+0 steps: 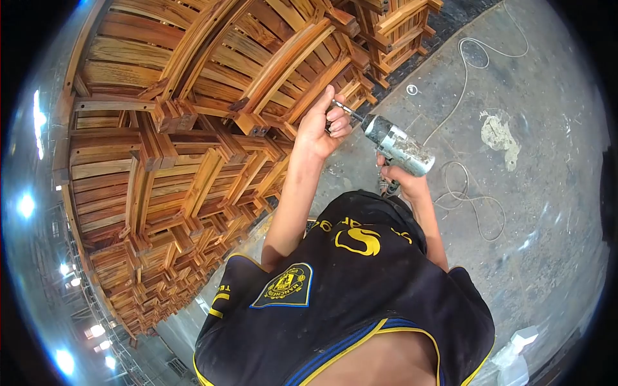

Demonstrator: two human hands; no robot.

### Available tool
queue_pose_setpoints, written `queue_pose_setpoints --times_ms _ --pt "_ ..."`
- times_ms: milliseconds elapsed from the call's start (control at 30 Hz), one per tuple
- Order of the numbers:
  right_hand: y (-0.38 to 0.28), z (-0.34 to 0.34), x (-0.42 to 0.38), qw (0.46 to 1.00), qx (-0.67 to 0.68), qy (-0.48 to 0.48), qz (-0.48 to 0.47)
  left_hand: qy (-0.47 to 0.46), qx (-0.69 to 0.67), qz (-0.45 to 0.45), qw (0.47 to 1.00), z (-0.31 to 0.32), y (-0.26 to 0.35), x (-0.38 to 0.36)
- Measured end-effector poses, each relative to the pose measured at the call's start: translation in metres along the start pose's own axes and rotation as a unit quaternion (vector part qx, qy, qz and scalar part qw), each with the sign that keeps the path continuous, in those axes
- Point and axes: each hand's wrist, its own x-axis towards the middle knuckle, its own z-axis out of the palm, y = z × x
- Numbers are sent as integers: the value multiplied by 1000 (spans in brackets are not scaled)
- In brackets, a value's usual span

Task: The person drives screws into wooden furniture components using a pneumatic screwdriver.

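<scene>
My right hand [404,179] is wrapped round the handle of a worn silver and black pistol-grip power driver [399,145]. The driver points up and left, and its long thin bit [349,110] reaches the fingers of my left hand [320,125]. Those fingers are curled, with the thumb close to them, around the end of the bit. Whether a screw sits at the tip is too small to tell. Just beyond my left hand are the wooden legs and rails of a slatted furniture piece [293,55].
Stacked slatted wooden furniture [174,174] fills the left side, with leg ends jutting out. A thin pale hose [465,83] loops across the grey concrete floor [547,186]. A roll of tape [412,89] lies near the stack, and a white plastic item [513,360] is at lower right.
</scene>
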Motion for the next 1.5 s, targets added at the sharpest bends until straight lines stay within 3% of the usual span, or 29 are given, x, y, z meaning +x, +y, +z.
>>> queue_pose_setpoints --times_ms 367,433,533,600,667,733,767,800,867,933,967,1033,1100,1133,1167,1233,1333,1400,1433,1500 --pt "-13 1 -2 998 -35 -8 -42 -54 -103 -41 992 14 1 -10" --pt "-10 -2 -5 997 -47 -7 -58 50 8 50 997 22 -5 -15" --pt "-9 -9 -12 988 -151 5 -39 81 113 122 983 6 -15 -14" --pt "0 -16 -15 945 -320 -40 -56 90 123 143 978 -6 -21 -14" --pt "27 -24 -20 962 -270 30 -32 116 188 149 964 -24 -20 -18" --pt "54 -29 -22 955 -294 32 -36 166 170 184 954 -40 -28 -24" --pt "63 -24 -21 934 -348 32 -71 193 41 149 969 -48 -30 -25" --pt "56 -3 -22 917 -380 46 -111 181 -8 174 968 -62 -34 -26" --pt "90 -8 -17 948 -317 -11 -26 185 -40 191 963 -81 -35 -37" --pt "52 27 -13 916 -383 -124 -9 137 -89 147 975 -102 -26 -55" --pt "53 30 -4 909 -392 -138 -19 130 -99 164 973 -112 -13 -64" --pt "63 30 -3 906 -377 -189 -28 10 -140 117 983 -135 -11 -90" --pt "39 63 -9 912 -350 -214 9 -7 -187 120 975 -132 -1 -120" --pt "46 68 2 870 -399 -270 -101 -46 -236 125 963 -137 1 -130" --pt "38 83 0 914 -296 -278 -12 -67 -323 116 937 -131 5 -146" --pt "34 109 -4 941 -208 -240 117 -117 -402 190 888 -125 9 -170" --pt "7 147 -17 930 -162 -303 127 -166 -395 293 855 -105 17 -216" --pt "12 147 -19 920 -190 -337 69 -160 -396 327 843 -99 17 -242" --pt "10 159 -28 930 -196 -304 71 -163 -395 344 836 -98 16 -254" --pt "12 160 -31 917 -208 -334 64 -160 -400 358 828 -99 15 -270"
